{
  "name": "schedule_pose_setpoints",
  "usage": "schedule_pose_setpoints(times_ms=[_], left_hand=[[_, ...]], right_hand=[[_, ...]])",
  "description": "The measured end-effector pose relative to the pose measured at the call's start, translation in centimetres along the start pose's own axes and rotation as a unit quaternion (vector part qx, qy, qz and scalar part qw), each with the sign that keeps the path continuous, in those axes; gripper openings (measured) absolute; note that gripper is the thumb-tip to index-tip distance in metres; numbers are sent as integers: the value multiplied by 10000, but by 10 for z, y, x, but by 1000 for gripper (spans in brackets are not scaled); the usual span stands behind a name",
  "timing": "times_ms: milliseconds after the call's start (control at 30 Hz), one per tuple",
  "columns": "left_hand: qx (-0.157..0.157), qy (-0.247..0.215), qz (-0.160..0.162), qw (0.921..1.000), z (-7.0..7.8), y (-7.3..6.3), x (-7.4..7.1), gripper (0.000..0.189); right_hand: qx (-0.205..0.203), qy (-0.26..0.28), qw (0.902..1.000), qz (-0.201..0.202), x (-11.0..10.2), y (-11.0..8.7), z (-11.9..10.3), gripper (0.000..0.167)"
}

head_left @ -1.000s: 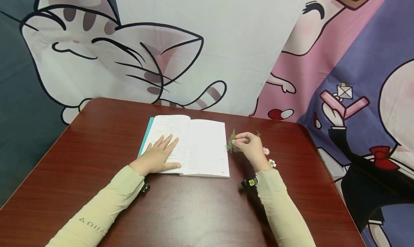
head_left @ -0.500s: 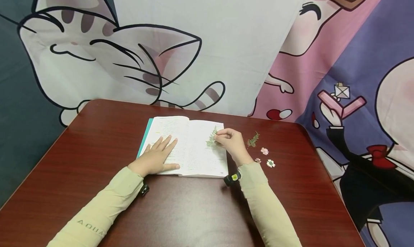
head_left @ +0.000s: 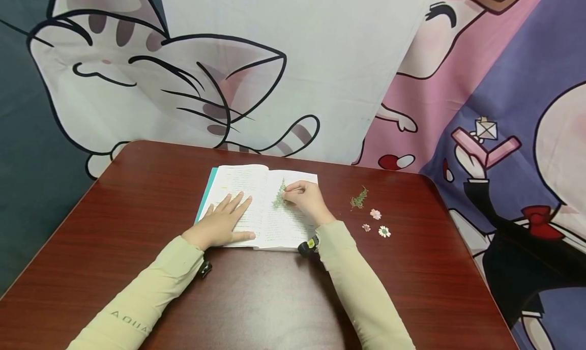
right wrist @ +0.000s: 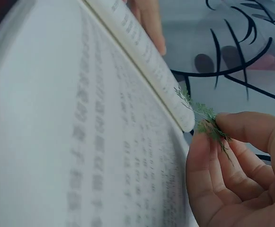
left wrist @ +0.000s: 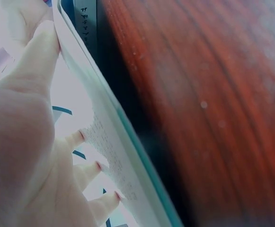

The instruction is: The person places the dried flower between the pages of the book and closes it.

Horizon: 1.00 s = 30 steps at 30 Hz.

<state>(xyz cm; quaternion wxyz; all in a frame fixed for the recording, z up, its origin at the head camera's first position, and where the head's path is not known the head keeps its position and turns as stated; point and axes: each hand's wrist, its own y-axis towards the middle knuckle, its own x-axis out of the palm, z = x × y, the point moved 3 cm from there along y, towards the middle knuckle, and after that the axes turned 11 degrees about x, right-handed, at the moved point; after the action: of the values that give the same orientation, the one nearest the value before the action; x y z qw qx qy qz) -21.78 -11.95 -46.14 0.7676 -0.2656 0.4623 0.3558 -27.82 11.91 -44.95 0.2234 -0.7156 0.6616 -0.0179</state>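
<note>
An open book (head_left: 242, 174) with a teal cover edge lies on the brown table. My left hand (head_left: 218, 227) rests spread on its left page, fingers straight; the left wrist view shows those fingertips (left wrist: 95, 166) on the printed page. Over the right page, my right hand (head_left: 305, 201) pinches a feathery green fern sprig (head_left: 279, 196) between thumb and fingers. In the right wrist view the sprig (right wrist: 208, 118) sticks out past the fingertips, above the page, near the book's centre fold.
Right of the book on the table (head_left: 412, 268) lie a second green sprig (head_left: 359, 198), a pink flower (head_left: 375, 214), a smaller pinkish flower (head_left: 366, 228) and a white flower (head_left: 384, 231). A cloth printed with cartoons (head_left: 348, 60) hangs behind the table.
My right hand has carried the fern sprig leftward from the table beside the book to over the right page. The left hand has stayed on the left page.
</note>
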Motion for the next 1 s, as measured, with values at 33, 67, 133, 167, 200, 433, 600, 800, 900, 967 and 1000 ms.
schedule_pose_setpoints(times_ms=[33,67,133,167,200,433,600,800,900,967,1000], left_hand=[[3,-1,-6,10000,0,0,0,98],[7,-2,-12,10000,0,0,0,99],[13,6,-25,10000,0,1,1,99],[17,19,-23,10000,0,1,1,98],[23,26,-16,10000,-1,0,1,98],[69,67,8,10000,-3,0,1,98],[64,50,26,10000,-2,-1,1,97],[55,37,15,10000,-3,0,1,97],[49,20,6,10000,-3,0,2,98],[47,14,-4,10000,-3,0,2,98],[43,19,-16,10000,-3,0,2,98]], right_hand=[[27,-25,10000,0,2,2,0,12],[46,-88,10000,6,4,3,0,11],[38,-247,9997,17,7,5,0,11],[12,-355,9994,22,9,5,0,10],[-31,-467,9989,17,11,6,-1,10],[-375,-1176,9921,212,21,6,-4,6],[-452,-1464,9870,481,27,7,-3,6],[-616,-1774,9800,665,31,7,-1,6],[-660,-1854,9778,716,30,3,-4,7],[-677,-1903,9767,721,28,0,-6,9],[-688,-1924,9763,710,27,-2,-7,11]])
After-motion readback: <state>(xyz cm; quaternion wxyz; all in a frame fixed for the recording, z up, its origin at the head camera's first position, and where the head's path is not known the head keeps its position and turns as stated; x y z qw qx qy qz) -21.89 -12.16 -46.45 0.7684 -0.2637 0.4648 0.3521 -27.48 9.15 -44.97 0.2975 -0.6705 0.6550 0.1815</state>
